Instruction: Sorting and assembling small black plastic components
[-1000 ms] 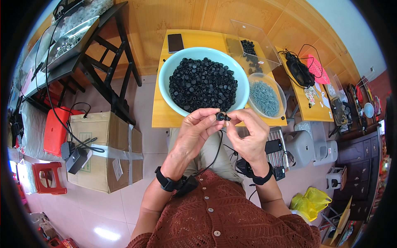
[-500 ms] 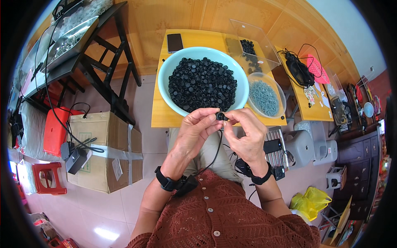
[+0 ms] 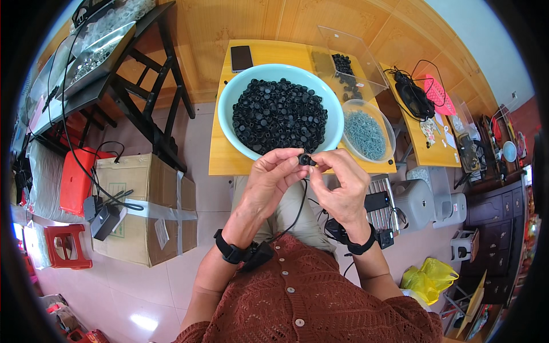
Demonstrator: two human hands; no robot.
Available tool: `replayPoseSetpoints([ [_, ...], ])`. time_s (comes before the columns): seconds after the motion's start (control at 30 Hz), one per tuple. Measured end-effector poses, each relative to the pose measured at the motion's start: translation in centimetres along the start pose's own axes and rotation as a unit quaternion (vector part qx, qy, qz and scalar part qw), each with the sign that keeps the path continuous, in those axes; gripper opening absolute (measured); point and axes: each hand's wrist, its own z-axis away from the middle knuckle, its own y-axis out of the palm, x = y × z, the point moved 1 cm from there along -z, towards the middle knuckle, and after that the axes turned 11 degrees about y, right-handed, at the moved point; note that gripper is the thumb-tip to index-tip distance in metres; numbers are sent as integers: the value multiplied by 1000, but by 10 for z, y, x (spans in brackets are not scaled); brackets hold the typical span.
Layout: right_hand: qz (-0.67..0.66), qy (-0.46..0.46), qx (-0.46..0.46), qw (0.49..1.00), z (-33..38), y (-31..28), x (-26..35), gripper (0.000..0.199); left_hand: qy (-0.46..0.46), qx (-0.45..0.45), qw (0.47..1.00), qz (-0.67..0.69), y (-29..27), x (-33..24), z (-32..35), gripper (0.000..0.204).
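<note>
The left hand (image 3: 271,178) pinches a black part (image 3: 304,159) between thumb and finger, by the near edge of the tabletop (image 3: 224,163); the right hand (image 3: 343,182), thumb and finger closed, grips its right end. A tub (image 3: 391,147) stands rightward.

A reddish-brown openwork knit top (image 3: 331,308) with pale round buttons (image 3: 290,290) down its front; beige trousers (image 3: 313,228); two black wrist straps (image 3: 363,248), the left one bearing a dark module (image 3: 257,256).

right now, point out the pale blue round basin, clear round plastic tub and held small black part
Pale blue round basin (image 3: 225,114): head view, left wall.
Clear round plastic tub (image 3: 390,140): head view, right wall.
Small black part (image 3: 305,160): head view, visible middle.
</note>
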Motion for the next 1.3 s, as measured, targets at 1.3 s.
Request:
replayPoseSetpoints([
  [1.3,-70,38,84,993,-10,0,-13,18,-28,-7,999,-21,-9,3,2,18],
])
